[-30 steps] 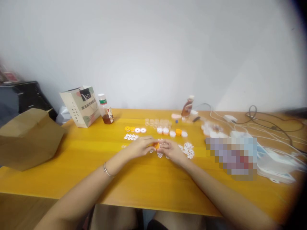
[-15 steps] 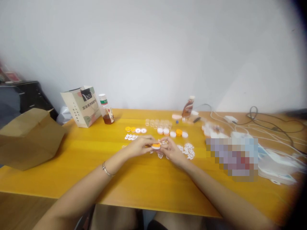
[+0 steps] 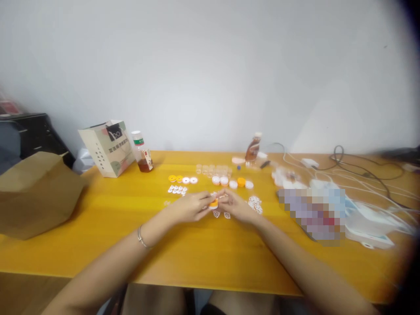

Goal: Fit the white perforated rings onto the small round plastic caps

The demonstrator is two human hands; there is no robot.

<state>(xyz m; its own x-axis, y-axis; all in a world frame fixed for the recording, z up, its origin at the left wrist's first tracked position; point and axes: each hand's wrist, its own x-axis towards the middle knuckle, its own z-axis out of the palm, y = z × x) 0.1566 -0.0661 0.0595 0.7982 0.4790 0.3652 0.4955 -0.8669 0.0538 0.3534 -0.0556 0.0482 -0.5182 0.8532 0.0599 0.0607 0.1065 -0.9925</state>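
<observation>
Between my two hands is a small round cap [image 3: 213, 204], orange on top and white below. My left hand [image 3: 192, 207] grips its left side with the fingertips, and my right hand [image 3: 234, 204] pinches it from the right. Under and beside the hands lie white lattice pieces [image 3: 255, 204]. Left of them are several small white parts [image 3: 177, 190], with yellow discs [image 3: 172, 178] and white rings [image 3: 190, 180] in a row behind. White round caps [image 3: 219, 180] and an orange cap [image 3: 241, 182] stand beyond my fingers. Clear little cups [image 3: 213, 170] form the rearmost row.
A paper gift bag [image 3: 111, 151] and a bottle of dark liquid [image 3: 142, 153] stand at the back left, a brown paper bag [image 3: 39, 192] nearer. Another bottle [image 3: 253, 148] stands at the back. White plastic packaging [image 3: 369, 227] and cables [image 3: 361, 168] cover the right side.
The camera view has shifted slightly, so the table things appear a little further left. Both hands have drawn closer around the cap, which they still hold.
</observation>
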